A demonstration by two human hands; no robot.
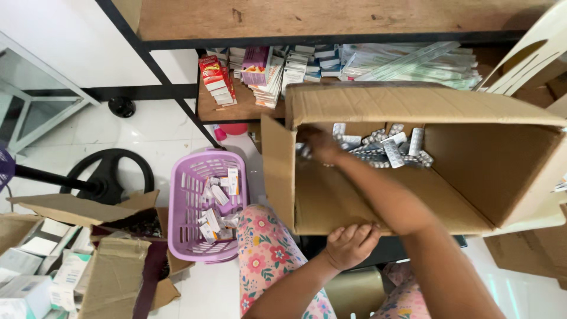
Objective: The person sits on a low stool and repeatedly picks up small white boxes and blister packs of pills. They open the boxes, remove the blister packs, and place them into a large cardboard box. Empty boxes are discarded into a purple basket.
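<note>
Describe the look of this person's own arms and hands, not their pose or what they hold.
Both arms are bare to the edge of the picture: no sleeves, gloves, watch or bracelets show. The left hand has short, unpainted nails and no rings visible. The right hand is in shadow, so its fingers cannot be made out in detail. Below, the lap wears pink floral fabric.

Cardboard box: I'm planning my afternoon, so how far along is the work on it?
Looks done: most of the cardboard box floor is bare, and small cartons lie in the purple basket. In hand: the right hand reaches into the blister packs while the left hand grips the box's near edge. Left: a heap of packs against the back wall.
</note>
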